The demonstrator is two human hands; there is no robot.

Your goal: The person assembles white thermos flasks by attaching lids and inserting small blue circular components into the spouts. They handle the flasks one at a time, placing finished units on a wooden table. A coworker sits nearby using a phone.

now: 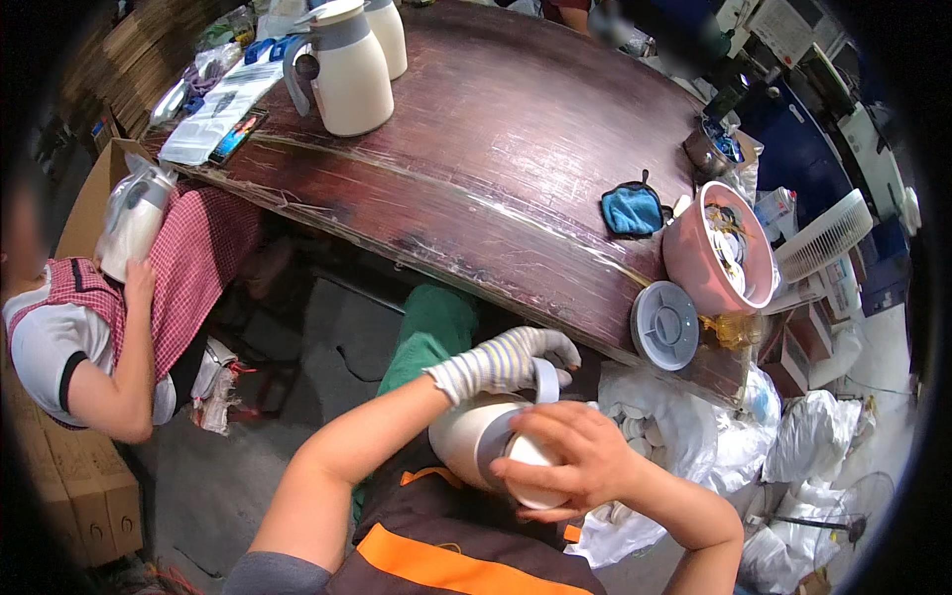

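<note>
A cream vacuum jug (458,434) with a grey collar lies tilted on my lap, its top turned toward my right side. My left hand (501,365), in a striped knit glove, is closed around the grey jug handle (545,381). Bare fingers of my right hand (585,448) wrap round the white lid (533,470) at the jug's mouth; the palm hides part of it. Whether the lid is fully seated, I cannot tell.
Two more jugs (355,84) stand on the dark wooden table (476,129). At its right are a pink bucket (684,248) of small parts, a grey round dish (664,325) and a blue pouch (632,210). A co-worker (94,347) at left holds a bagged jug (134,223). White sacks (818,431) lie right.
</note>
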